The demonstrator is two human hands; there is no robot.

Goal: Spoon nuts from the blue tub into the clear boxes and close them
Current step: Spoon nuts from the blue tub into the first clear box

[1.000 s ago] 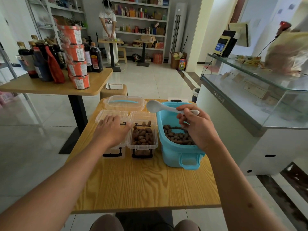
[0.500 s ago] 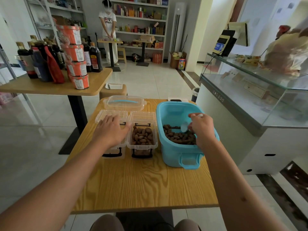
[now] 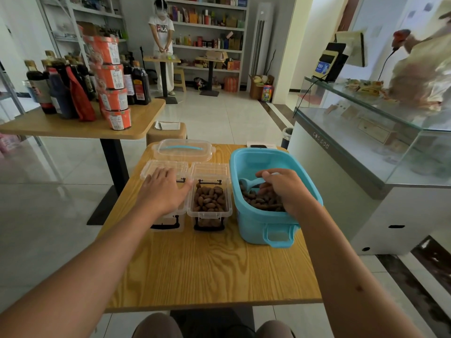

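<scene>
Nuts [image 3: 209, 200] fill the open clear box in the middle of the frame, & more nuts lie in the blue tub [image 3: 256, 217] just to its right.

Going left to right: the left hand [image 3: 164, 189] lies flat on the other clear box [image 3: 168, 167], fingers out straight & relaxed, not holding it, just pressing so it stays put. I can't see if that box has nuts, the hand covers it. Next is the filled box [image 3: 210, 213] w/ its lid flipped back, touching the first box's side. Then the tub. The right hand [image 3: 285, 189] is down inside it, fingers curled round the handle of a pale spoon [image 3: 249, 183]. The spoon's bowl points to the left of the frame & sits on the pile of nuts, right by the fingertips.

Step now, I think: dipping for a new scoop. Next move prob needs the spoon pushed under the nuts, lifted level, then carried left over the tub wall to a box w/o spilling. The lids are not shut yet.

A clear lid w/ a blue handle [image 3: 183, 149] sits behind the boxes, upper middle, on the wooden table [image 3: 207, 272].
</scene>
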